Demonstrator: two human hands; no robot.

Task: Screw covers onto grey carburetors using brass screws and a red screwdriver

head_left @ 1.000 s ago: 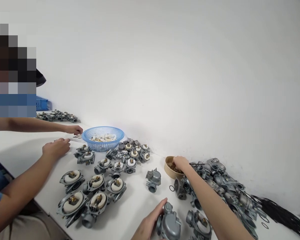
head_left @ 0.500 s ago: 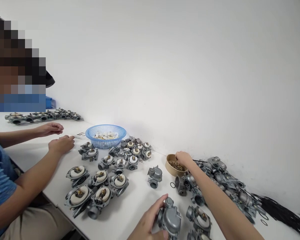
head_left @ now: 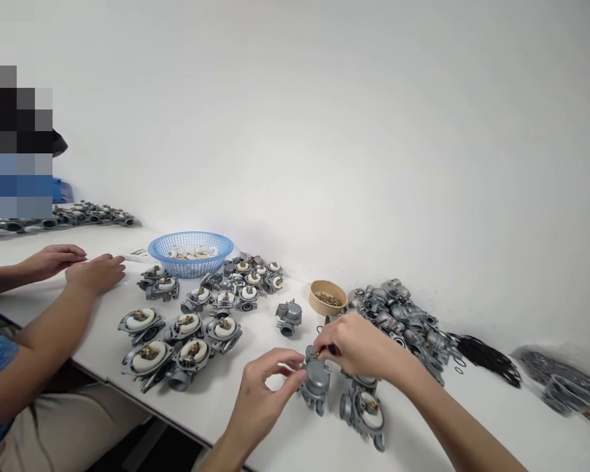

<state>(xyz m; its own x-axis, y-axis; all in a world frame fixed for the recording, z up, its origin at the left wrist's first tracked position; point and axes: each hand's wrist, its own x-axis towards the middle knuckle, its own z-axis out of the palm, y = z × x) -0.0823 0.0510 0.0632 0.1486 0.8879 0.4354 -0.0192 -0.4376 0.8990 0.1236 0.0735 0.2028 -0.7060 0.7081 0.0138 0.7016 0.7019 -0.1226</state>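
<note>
A grey metal carburetor [head_left: 318,379] stands on the white table in front of me, its domed float bowl facing up. My left hand [head_left: 270,383] steadies it from the left, thumb and forefinger closed against its side. Over its top edge, my right hand [head_left: 349,344] pinches with the fingertips and also holds a dark tool that looks like a screwdriver [head_left: 333,350]. Any small screw between those fingertips is too hidden to make out. Just behind sits a round tan tub [head_left: 328,293] with small brass-coloured screws. Another closed carburetor [head_left: 289,317] stands to the left.
Open carburetors with white floats [head_left: 187,324] cover the table's left part, before a blue basket [head_left: 191,246] of white pieces. A carburetor pile [head_left: 398,311] and black rubber rings [head_left: 486,357] lie right. A co-worker's hands [head_left: 96,272] work at far left.
My right hand has come out of the screw tub and down to the carburetor's top. My left hand stays at the carburetor. The view has shifted to the right.
</note>
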